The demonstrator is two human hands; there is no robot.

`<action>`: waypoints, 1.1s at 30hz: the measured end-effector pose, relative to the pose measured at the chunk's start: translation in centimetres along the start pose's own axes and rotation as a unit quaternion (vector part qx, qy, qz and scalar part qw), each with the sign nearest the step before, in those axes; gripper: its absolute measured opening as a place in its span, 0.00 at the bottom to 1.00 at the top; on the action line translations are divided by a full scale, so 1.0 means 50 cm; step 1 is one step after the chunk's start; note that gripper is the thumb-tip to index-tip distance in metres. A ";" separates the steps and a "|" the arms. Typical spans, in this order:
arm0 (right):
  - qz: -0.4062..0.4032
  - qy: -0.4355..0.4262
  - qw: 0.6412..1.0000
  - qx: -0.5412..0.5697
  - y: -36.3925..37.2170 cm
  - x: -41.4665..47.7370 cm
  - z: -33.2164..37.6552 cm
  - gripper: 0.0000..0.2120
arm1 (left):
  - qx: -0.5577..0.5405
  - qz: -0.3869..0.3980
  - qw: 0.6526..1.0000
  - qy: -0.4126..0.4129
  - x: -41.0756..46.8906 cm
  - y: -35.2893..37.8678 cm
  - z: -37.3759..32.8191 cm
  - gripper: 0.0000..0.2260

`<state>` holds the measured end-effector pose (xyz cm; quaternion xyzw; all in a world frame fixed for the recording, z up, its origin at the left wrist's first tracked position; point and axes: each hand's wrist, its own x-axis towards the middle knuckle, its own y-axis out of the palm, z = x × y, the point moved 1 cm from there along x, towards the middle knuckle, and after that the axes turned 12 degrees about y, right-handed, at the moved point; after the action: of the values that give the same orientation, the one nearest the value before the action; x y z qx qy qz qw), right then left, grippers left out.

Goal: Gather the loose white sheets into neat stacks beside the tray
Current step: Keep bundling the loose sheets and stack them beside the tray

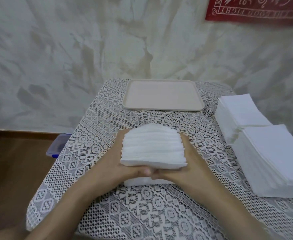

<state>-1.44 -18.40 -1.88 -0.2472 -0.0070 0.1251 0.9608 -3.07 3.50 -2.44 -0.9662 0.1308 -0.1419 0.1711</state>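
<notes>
A bundle of white sheets sits at the middle of the table, clasped between both hands and standing on edge, so that its layered edges face up and fan slightly toward the far side. The left hand presses flat against the bundle's left side and the right hand against its right side. The 2 thumbs curl round the near edge and meet there, touching each other. The fingertips on the far side are hidden by the sheets. A strip of white shows below the hands, against the lace cloth that covers the table. The beige tray lies flat at the far end, apart from the bundle, with nothing on it. On the right side lie 2 tidy white stacks: the far stack just right of the tray, and the near stack touching it and overlapping its near edge. A blue-lidded box sits on the wooden floor at the left. A red cloth hangs on the wall, top right.
</notes>
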 end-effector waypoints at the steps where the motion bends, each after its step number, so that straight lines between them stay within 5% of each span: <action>1: -0.014 -0.011 1.000 -0.015 0.002 0.000 0.002 0.43 | 0.006 -0.002 1.000 0.004 0.001 0.001 -0.003 0.38; 6: -0.001 0.017 1.000 -0.012 -0.004 -0.002 -0.008 0.41 | 0.034 -0.011 0.999 0.001 -0.007 -0.006 -0.001 0.37; 11: 0.062 0.044 0.997 0.005 -0.026 -0.009 0.007 0.27 | 0.084 -0.014 0.996 0.009 -0.006 -0.016 -0.020 0.31; 15: 0.046 0.085 0.984 0.149 -0.023 -0.010 0.027 0.23 | -0.060 -0.121 0.991 -0.006 0.001 -0.017 -0.021 0.27; 18: 0.136 0.123 0.956 0.230 -0.018 -0.016 0.029 0.29 | -0.175 -0.154 0.972 -0.022 -0.002 -0.014 -0.016 0.25; 27: 0.237 0.163 0.948 0.137 -0.030 0.010 0.035 0.41 | -0.093 0.010 0.992 -0.085 -0.001 -0.025 -0.046 0.18; 30: 0.227 0.160 0.946 0.167 -0.023 0.015 0.031 0.36 | -0.116 -0.021 0.989 -0.091 0.007 -0.019 -0.051 0.26; 33: 0.175 0.170 0.939 0.243 -0.020 0.019 0.027 0.32 | -0.191 -0.138 0.966 -0.108 0.013 -0.002 -0.042 0.35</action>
<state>-0.38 -18.36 -0.28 -0.0209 0.2307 0.2449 0.9415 -3.12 2.80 -0.37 -0.9992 0.0016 -0.0308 -0.0248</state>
